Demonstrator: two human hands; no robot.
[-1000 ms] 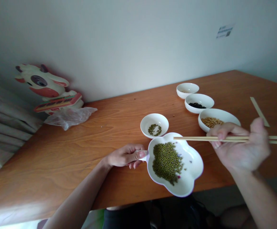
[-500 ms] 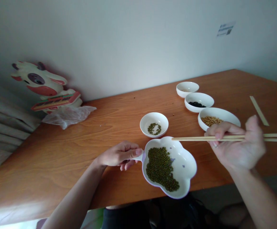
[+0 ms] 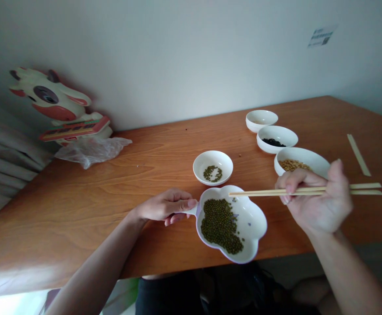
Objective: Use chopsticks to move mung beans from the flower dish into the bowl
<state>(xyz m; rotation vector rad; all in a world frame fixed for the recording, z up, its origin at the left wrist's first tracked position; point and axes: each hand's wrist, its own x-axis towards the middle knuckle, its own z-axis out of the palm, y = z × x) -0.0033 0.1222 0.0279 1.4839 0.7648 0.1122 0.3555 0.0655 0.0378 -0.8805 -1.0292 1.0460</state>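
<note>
— Left hand [image 3: 164, 205] pinches the handle of the flower-shaped dish [image 3: 255, 221] at the table's [image 3: 112, 183] near edge; right hand [image 3: 316, 201] is closed around the chopsticks [image 3: 259, 192], tips over the dish.

— How far along?

— Only a few green beans [image 3: 212, 173] lie in the small bowl [image 3: 224, 159] just beyond; the big heap [image 3: 220, 224] remains.

— Anything unclear?

— Whether the tips carry a bean; the far bowl's [image 3: 262, 120] contents too.

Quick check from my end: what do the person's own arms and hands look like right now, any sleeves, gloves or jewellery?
Both arms are bare: no sleeves reach into view on either forearm. The left hand and right hand wear no gloves, and no rings, watch or bracelet show at the fingers or wrists. The nails look short and unpainted. No markings or bandages are visible.
</note>
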